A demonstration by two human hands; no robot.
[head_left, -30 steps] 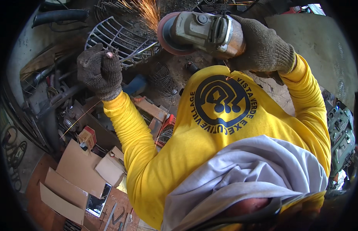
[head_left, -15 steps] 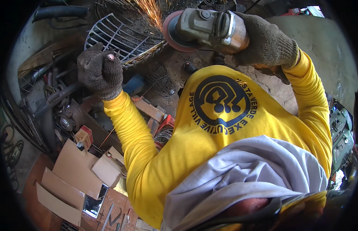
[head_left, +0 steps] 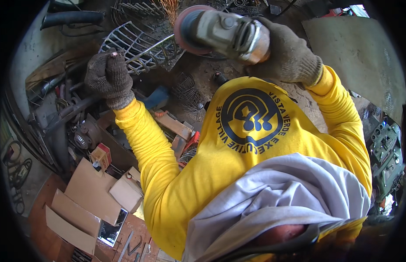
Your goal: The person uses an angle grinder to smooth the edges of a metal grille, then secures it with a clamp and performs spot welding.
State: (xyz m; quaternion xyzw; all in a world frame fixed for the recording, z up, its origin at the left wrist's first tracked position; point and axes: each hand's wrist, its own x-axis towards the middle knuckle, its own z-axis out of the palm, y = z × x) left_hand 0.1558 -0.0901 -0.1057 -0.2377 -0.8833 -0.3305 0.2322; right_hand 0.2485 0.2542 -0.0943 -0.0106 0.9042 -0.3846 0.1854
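My right hand (head_left: 288, 54), in a dark knitted glove, grips the body of an angle grinder (head_left: 229, 32). Its reddish disc (head_left: 187, 29) is at the right end of a curved grate of metal bars (head_left: 139, 46), where a small spray of orange sparks (head_left: 169, 9) shows. My gloved left hand (head_left: 109, 78) is closed at the grate's near left corner, its fingers folded over and one fingertip bare through the glove. A bright bar runs along the grate from beside this hand to the disc. The exact grip is hidden behind the knuckles.
Cardboard boxes (head_left: 91, 187) and a flat dark-screened device (head_left: 112, 229) lie at lower left. Metal pipes and scrap (head_left: 72, 105) crowd the left side. A wire bundle (head_left: 188, 94) lies below the grate. Green machinery (head_left: 386, 153) stands at right, beneath a large pale sheet (head_left: 356, 56).
The grinder and my right hand have moved left and slightly up. The grate has tilted, with my left hand shifting slightly. The spark spray has become smaller.
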